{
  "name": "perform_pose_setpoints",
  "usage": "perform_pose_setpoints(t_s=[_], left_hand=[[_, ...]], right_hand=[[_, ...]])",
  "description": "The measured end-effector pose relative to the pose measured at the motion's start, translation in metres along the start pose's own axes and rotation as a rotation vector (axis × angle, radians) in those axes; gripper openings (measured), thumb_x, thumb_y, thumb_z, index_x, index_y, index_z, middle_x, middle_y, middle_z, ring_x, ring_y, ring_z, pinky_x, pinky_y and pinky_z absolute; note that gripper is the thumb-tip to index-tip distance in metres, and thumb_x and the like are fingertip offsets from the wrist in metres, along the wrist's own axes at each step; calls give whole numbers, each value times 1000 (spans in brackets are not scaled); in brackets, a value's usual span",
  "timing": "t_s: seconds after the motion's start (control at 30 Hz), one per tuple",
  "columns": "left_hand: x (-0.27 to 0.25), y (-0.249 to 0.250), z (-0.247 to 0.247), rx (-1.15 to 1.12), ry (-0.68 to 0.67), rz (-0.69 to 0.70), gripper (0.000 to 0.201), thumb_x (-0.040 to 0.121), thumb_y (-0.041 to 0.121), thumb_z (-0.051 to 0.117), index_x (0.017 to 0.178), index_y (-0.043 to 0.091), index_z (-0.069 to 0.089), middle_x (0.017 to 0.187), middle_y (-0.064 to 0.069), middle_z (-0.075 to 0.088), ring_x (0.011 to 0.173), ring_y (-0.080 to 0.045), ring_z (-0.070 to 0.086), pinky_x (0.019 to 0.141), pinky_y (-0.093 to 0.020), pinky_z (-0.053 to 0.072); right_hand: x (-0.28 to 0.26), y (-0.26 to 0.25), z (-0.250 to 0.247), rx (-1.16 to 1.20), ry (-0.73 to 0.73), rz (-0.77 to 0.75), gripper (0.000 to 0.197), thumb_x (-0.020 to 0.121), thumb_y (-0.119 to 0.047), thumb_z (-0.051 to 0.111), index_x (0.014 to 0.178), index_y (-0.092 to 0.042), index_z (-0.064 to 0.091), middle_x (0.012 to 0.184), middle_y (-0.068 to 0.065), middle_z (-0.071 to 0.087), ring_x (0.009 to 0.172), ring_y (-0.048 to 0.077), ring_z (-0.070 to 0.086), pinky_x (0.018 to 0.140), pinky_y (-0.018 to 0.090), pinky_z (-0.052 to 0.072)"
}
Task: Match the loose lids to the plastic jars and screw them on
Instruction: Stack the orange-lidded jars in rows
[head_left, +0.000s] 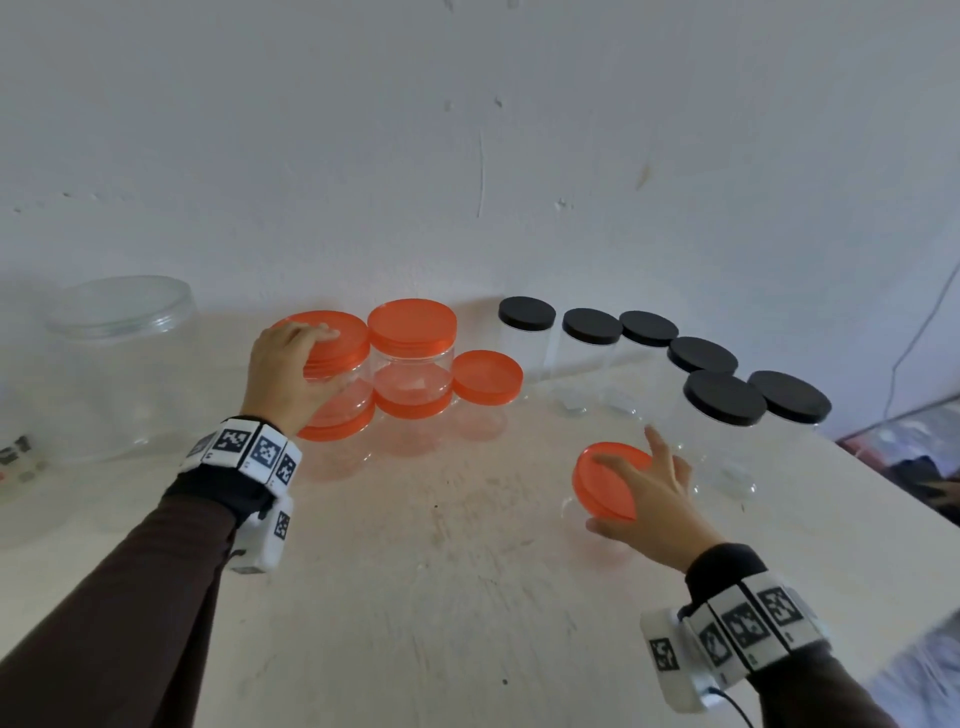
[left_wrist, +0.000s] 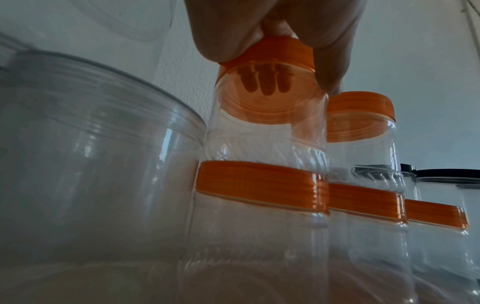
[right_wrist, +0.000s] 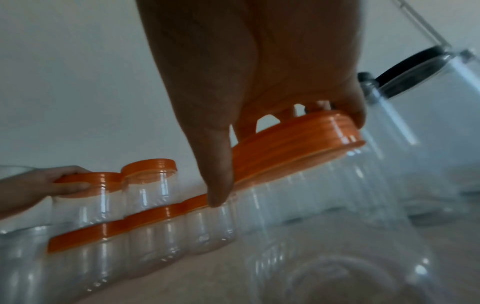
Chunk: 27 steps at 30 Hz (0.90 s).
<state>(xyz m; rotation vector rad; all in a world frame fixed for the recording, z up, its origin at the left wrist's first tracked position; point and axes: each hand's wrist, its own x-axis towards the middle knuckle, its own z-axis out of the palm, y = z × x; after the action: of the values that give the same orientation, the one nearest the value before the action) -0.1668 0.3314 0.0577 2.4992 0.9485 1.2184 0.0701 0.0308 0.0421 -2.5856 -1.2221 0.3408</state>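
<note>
My left hand (head_left: 283, 364) grips the orange lid (head_left: 337, 338) of a clear jar that stands stacked on another orange-lidded jar (head_left: 337, 421) at the back left. In the left wrist view the fingers (left_wrist: 335, 61) wrap that lid (left_wrist: 275, 53) from above. My right hand (head_left: 644, 493) holds a loose orange lid (head_left: 605, 480), tilted, over an open clear jar (head_left: 597, 540) at the front right. In the right wrist view my thumb and fingers (right_wrist: 221, 164) pinch the rim of this lid (right_wrist: 298, 144), which sits askew on the jar's (right_wrist: 324, 195) mouth.
A second stack of orange-lidded jars (head_left: 413, 358) and a single one (head_left: 487, 376) stand beside the left stack. Several black-lidded clear jars (head_left: 724, 400) line the back right. A big clear container (head_left: 119, 364) stands far left. The table's (head_left: 441, 597) right edge is near.
</note>
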Motion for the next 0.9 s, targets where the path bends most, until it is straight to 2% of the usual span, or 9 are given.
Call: perform_pose_setpoints(t_s=[0.07, 0.17, 0.3, 0.37, 0.43, 0.57, 0.67, 0.77, 0.9], left_hand=[[-1, 0, -1, -2, -8, -9, 50, 71, 30, 79, 111, 6, 61, 115, -11, 58, 113, -31, 44, 101, -45, 31], [-1, 2, -2, -22, 1, -20, 48, 70, 25, 79, 111, 7, 61, 115, -10, 58, 112, -31, 45, 101, -45, 31], [-1, 3, -1, -34, 5, -18, 49, 70, 27, 79, 112, 7, 61, 116, -7, 58, 112, -27, 44, 100, -38, 29], [-1, 4, -2, -55, -12, -44, 57, 68, 43, 75, 112, 9, 61, 116, 0, 55, 112, -21, 42, 99, -35, 29], [0, 5, -3, -62, -33, -57, 71, 63, 61, 58, 113, 12, 60, 115, 6, 50, 110, -14, 37, 98, -32, 28], [1, 7, -3, -36, -54, -95, 77, 60, 64, 48, 117, 14, 58, 116, 5, 49, 110, -13, 35, 98, -33, 29], [2, 9, -3, -33, -51, -107, 73, 61, 62, 52, 116, 15, 58, 116, 7, 47, 110, -11, 33, 97, -30, 29], [3, 9, -1, -15, -39, -109, 57, 67, 44, 68, 114, 13, 59, 116, 7, 47, 112, -16, 37, 98, -30, 28], [2, 10, 1, 16, -18, -95, 49, 71, 28, 77, 113, 11, 59, 117, 7, 47, 112, -15, 37, 96, -26, 24]], right_hand=[[5, -13, 2, 8, -40, -24, 74, 78, -41, 70, 139, -40, 29, 152, 9, -9, 136, 39, 2, 109, 51, 23], [16, -31, 2, -72, -72, -71, 81, 76, -47, 69, 142, -37, 23, 145, 12, 14, 128, 35, 18, 105, 44, 30], [35, -48, -4, 56, -52, -146, 81, 65, -49, 76, 136, -33, 39, 127, 4, 31, 118, 22, 24, 99, 32, 32], [48, -56, -16, 112, -10, -214, 77, 64, -47, 77, 133, -32, 43, 121, 1, 33, 115, 20, 26, 94, 28, 31], [64, -64, -32, 184, 74, -278, 76, 65, -43, 78, 132, -31, 44, 119, 1, 34, 116, 20, 28, 93, 27, 31], [104, -79, -55, 271, 252, -384, 76, 66, -40, 78, 133, -29, 45, 130, 3, 33, 120, 24, 25, 94, 27, 27], [132, -85, -54, 244, 241, -420, 77, 67, -41, 77, 135, -26, 43, 135, 5, 31, 123, 26, 24, 101, 32, 29], [148, -86, -46, 226, 194, -450, 77, 70, -41, 75, 136, -23, 42, 139, 5, 29, 126, 25, 21, 104, 36, 29], [158, -85, -41, 264, 200, -499, 72, 73, -40, 74, 135, -20, 44, 143, 6, 28, 129, 25, 20, 105, 35, 28]])
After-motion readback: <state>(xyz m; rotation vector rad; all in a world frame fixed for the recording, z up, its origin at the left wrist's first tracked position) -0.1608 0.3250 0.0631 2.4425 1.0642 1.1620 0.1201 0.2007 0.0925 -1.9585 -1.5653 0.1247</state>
